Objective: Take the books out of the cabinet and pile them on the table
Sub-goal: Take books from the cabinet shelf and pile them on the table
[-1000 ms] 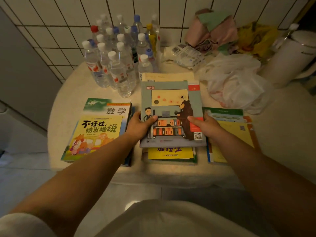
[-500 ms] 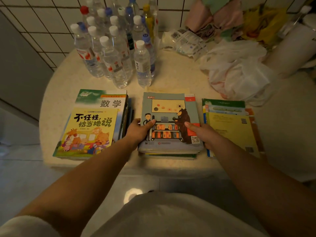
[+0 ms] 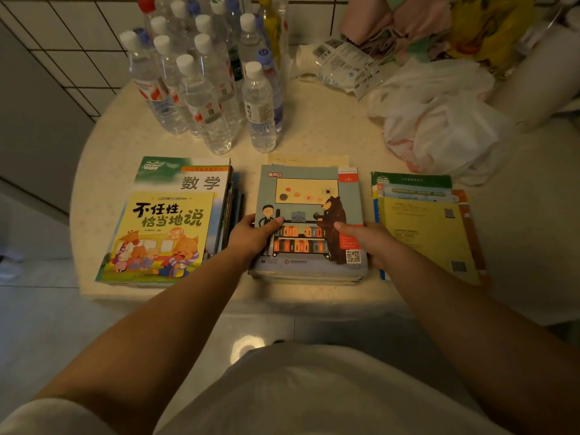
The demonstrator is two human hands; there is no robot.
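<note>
While water bottles point(image 3: 216, 89) and a plastic bag point(image 3: 439, 120) crowd the tabletop point(image 3: 314, 127) behind, left hand point(image 3: 251, 235) and right hand point(image 3: 365, 241) gripping the grey-blue bear-cover book point(image 3: 309, 196), seemingly atop the middle pile.

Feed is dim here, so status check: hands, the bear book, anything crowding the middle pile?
Left hand and right hand grip the bear book by its sides. It lies flat on the middle pile. Side piles close, not touching; bottles behind.

Three piles of books lie flat on the round table point(image 3: 314, 120): a yellow cartoon book point(image 3: 160, 237) tops the left pile, a grey-blue bear-cover book point(image 3: 309, 196) the middle, a yellow book point(image 3: 430, 237) the right.
</note>
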